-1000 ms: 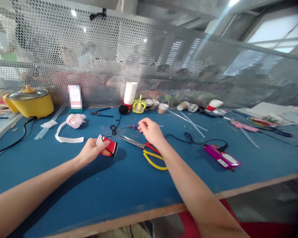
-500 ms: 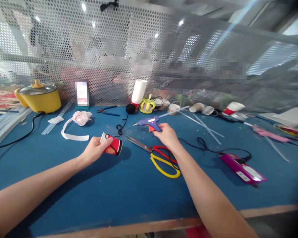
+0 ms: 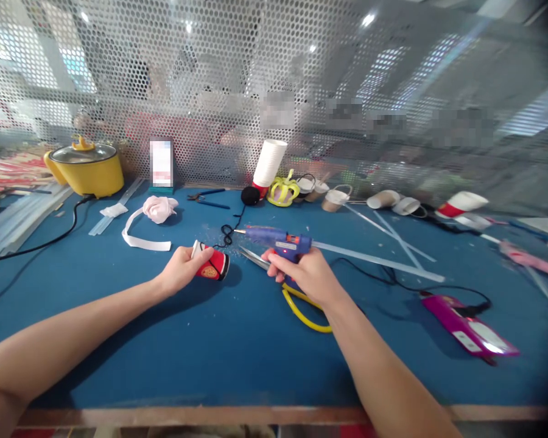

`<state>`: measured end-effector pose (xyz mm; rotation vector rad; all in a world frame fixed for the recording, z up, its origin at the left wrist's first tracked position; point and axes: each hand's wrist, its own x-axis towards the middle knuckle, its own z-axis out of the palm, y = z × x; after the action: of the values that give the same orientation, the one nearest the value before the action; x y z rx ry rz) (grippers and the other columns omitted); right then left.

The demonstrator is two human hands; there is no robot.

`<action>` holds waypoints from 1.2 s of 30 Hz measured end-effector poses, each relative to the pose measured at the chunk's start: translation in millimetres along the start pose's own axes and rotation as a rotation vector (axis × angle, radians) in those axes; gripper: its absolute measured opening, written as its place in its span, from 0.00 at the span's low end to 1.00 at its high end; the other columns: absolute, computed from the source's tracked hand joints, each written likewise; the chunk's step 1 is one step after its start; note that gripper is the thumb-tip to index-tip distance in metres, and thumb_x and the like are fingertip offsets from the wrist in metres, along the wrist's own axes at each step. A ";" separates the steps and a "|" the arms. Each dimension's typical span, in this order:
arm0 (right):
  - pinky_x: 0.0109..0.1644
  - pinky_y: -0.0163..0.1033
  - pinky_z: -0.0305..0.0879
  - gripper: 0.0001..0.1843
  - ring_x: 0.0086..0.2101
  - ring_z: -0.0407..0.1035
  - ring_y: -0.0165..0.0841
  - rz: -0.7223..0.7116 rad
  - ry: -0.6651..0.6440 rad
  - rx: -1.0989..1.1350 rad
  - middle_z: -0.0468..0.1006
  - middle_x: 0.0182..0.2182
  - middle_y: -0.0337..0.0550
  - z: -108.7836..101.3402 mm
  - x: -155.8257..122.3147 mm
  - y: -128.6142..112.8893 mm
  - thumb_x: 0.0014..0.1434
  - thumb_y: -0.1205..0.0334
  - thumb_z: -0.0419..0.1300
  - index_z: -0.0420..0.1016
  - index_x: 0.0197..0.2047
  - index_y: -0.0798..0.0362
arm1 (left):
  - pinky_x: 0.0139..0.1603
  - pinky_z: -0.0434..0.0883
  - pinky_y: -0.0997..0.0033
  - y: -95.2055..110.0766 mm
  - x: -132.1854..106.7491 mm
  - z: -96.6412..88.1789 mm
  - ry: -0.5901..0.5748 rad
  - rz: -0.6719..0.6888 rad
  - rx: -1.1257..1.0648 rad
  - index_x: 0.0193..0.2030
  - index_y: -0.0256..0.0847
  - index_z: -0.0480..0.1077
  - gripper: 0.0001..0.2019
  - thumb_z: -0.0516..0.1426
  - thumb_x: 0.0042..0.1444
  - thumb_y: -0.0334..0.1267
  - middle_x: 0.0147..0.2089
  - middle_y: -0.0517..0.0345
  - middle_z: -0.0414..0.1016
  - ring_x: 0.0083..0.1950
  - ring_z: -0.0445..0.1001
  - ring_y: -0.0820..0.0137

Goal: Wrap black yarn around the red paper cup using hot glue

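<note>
My left hand (image 3: 181, 267) grips a red paper cup (image 3: 214, 266) lying on its side, its dark-edged end facing right. Black yarn (image 3: 227, 235) trails from near the cup back to a yarn ball (image 3: 250, 196). In my right hand (image 3: 304, 267) is a blue glue gun (image 3: 274, 238), fingers wrapped round its handle, nozzle aimed left above the table. A long clear glue stick (image 3: 379, 260) sticks out of the gun's back. Beneath that hand lie scissors with yellow handles (image 3: 305, 313), partly hidden by the hand and gun.
A yellow electric pot (image 3: 94, 176), a phone on a stand (image 3: 161, 164), pliers (image 3: 209, 199) and a pink ribbon rose (image 3: 159, 208) stand to the left. Stacked white cups (image 3: 270, 163) and a yellow crown-shaped piece (image 3: 284, 190) sit behind. A purple power strip (image 3: 468, 325) lies right.
The glue gun has turned from pointing slightly down-left to nearly level, and my right hand has shifted its hold to wrap the handle. My left hand still holds the cup. The view has shifted.
</note>
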<state>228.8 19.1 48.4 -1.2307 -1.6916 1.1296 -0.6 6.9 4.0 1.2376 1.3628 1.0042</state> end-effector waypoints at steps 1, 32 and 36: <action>0.22 0.32 0.64 0.14 0.19 0.66 0.27 -0.005 0.012 -0.018 0.73 0.19 0.41 0.4 -0.3 0.7 0.49 0.54 0.61 0.72 0.30 0.59 | 0.19 0.49 0.77 -1.9 0.5 0.1 -0.004 0.003 -0.018 0.19 0.35 0.64 0.22 0.55 0.43 0.56 0.15 0.64 0.60 0.18 0.54 0.79; 0.44 0.43 0.66 0.13 0.38 0.71 0.40 -0.069 -0.082 -0.499 0.77 0.34 0.44 24.2 -13.4 13.2 0.54 0.51 0.55 0.70 0.37 0.50 | 0.19 0.45 0.75 -5.2 10.4 -13.7 0.032 -0.039 0.121 0.18 0.38 0.57 0.23 0.50 0.50 0.56 0.16 0.67 0.50 0.19 0.46 0.79; 0.41 0.41 0.67 0.12 0.33 0.71 0.38 -0.098 -0.098 -0.557 0.77 0.31 0.44 22.9 -14.6 11.1 0.54 0.51 0.55 0.70 0.34 0.51 | 0.19 0.45 0.75 -5.3 10.4 -14.1 0.015 -0.038 0.123 0.18 0.38 0.58 0.23 0.49 0.51 0.56 0.16 0.66 0.51 0.20 0.47 0.79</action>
<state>215.0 1.5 29.2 -1.4136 -2.2060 0.6838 -15.1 17.1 -0.4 1.2916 1.4733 0.9163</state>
